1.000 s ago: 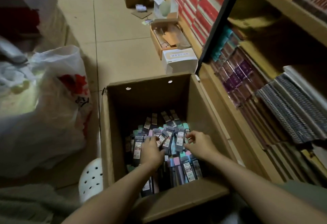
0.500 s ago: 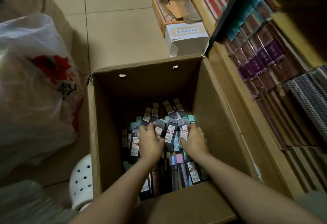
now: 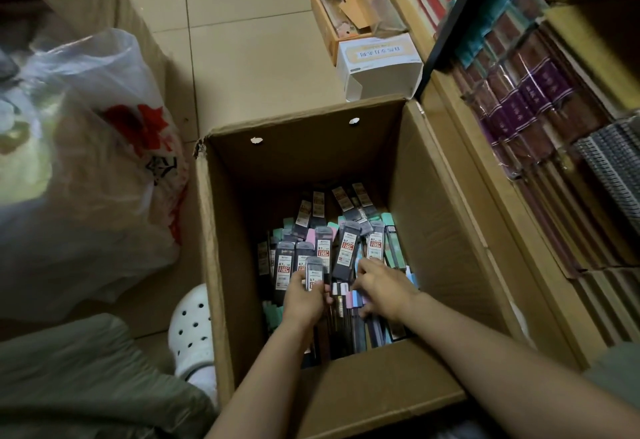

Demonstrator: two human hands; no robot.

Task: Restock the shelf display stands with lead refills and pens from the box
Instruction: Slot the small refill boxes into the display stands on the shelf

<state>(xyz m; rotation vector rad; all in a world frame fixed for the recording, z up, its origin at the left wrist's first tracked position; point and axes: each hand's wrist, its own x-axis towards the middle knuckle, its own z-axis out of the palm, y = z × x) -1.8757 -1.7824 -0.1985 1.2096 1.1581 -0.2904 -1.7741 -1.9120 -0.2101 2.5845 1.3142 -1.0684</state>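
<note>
Two bare forearms are seen reaching down into an open cardboard box (image 3: 446, 216) on the tiled floor (image 3: 242, 50); a dark lead refill pack (image 3: 314, 274) is gripped upright in the left hand (image 3: 304, 300), fingers curled round it; the right hand (image 3: 382, 291), fingers bent, is pressed among pastel pens (image 3: 349, 294) just beside, whether anything is pinched cannot be told; more lead refill packs (image 3: 346, 248) are heaped against the box's far wall; a white perforated clog (image 3: 192, 329) and a plastic bag (image 3: 86, 168) are placed left; notebook-filled shelves (image 3: 540, 99) are ranged right; a small white carton (image 3: 379, 64) is set beyond.
</note>
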